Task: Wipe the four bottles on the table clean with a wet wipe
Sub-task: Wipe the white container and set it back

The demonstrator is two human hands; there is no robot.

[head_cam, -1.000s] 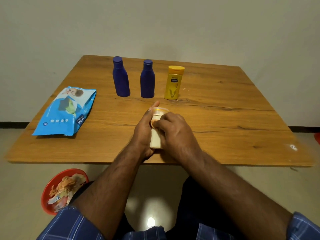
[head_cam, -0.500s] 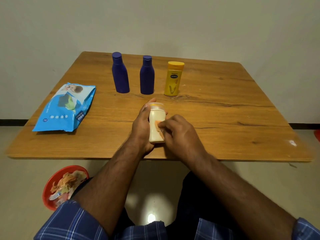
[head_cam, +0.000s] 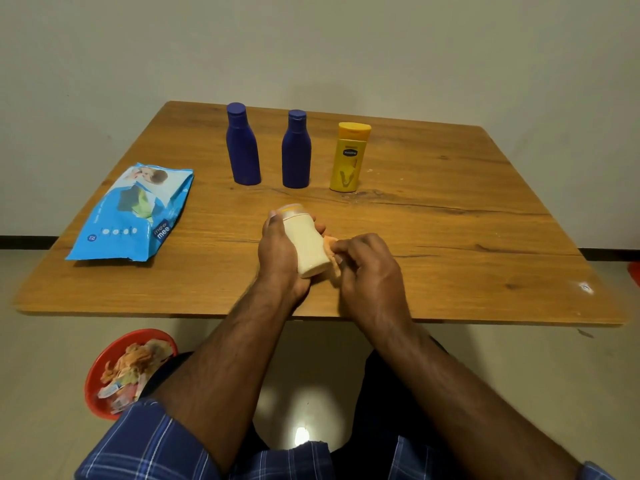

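The left hand grips a cream bottle near the front edge of the wooden desk, thumb along the near side and fingers curled round the far side. The bottle is tilted, its capped top pointing away and to the left, its base nearest the person; whether the base touches the desk cannot be told. The right hand is curled, its fingertips pinching an orange-tinted wet wipe against the right side of the bottle, low on the body. Further back on the desk three bottles stand upright in a row, apart from one another: a dark blue bottle on the left, a second dark blue bottle in the middle, and a yellow bottle with a dark oval label on the right. A light blue wipes pack lies flat near the left edge of the desk, well apart from the bottles. On the floor below the desk, to the left, sits a red bin holding crumpled orange and white scraps. Blue checked fabric covers the person's lap at the bottom of the view.
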